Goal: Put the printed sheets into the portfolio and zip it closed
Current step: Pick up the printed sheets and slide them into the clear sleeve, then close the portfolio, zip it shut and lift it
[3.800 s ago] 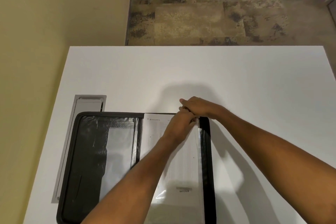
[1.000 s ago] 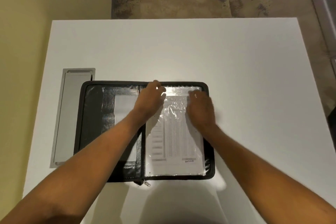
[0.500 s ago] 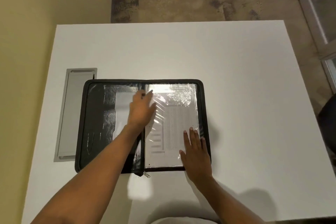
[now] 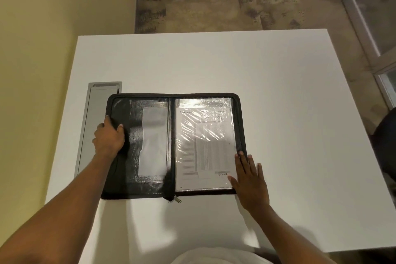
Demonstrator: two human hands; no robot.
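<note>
A black zip portfolio [image 4: 122,186] lies open flat on the white table [image 4: 257,75]. Its right half holds the printed sheets [image 4: 203,148] under a crinkled clear plastic sleeve. The left half shows a clear pocket [image 4: 153,141]. My left hand [image 4: 109,135] grips the portfolio's left edge, thumb on the inner face and fingers curled around the rim. My right hand [image 4: 250,180] lies flat, fingers apart, over the lower right corner and the table beside it. The zip pull [image 4: 177,199] hangs at the bottom of the spine.
A grey metal cable hatch [image 4: 94,118] is set into the table just left of the portfolio. A yellow wall runs close along the left. A dark chair part [image 4: 385,146] shows at the right edge.
My left hand has slid from the spine area to the portfolio's left edge and taken hold of it. My right hand stays flat near the lower right corner.
</note>
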